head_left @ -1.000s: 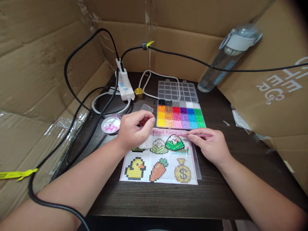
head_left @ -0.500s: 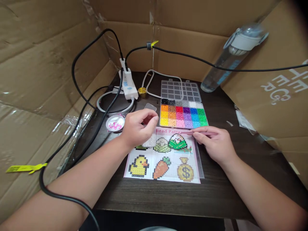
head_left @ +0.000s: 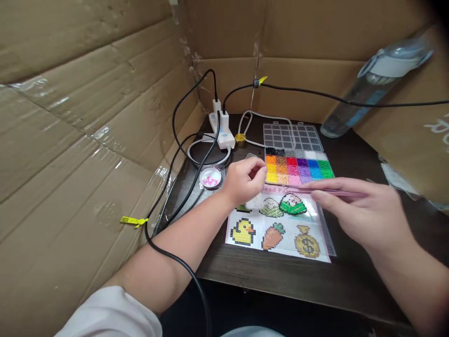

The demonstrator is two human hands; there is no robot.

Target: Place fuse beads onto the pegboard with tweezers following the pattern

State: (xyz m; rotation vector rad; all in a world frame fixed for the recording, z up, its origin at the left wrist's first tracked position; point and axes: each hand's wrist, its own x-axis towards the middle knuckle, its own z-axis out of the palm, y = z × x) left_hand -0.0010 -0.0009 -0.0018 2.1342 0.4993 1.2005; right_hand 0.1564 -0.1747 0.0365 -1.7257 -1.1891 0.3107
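Observation:
My left hand (head_left: 245, 180) is closed in a pinch over a small clear box of white beads (head_left: 255, 202); what lies between its fingertips, if anything, is hidden. Pink tweezers (head_left: 345, 193) are held in my right hand (head_left: 368, 215), their tips pointing left above the top of the bead pattern sheet (head_left: 291, 252). Below the tips lies a green and white bead figure with a dark outline (head_left: 293, 205). The sheet also shows a printed duck (head_left: 242, 232), carrot (head_left: 272, 236) and money bag (head_left: 307, 242).
Behind the sheet stands an open sorting case of coloured beads (head_left: 298, 169). A white dish of pink and white beads (head_left: 210, 179) is at left. Black cable (head_left: 171, 253) crosses my left arm. A power strip (head_left: 224, 135), gold cup (head_left: 240, 138) and bottle (head_left: 365, 93) are farther back.
The view has turned left, so the table sits farther right. My right hand has drawn back and up from the bead figure with the tweezers. My left hand keeps its pinch.

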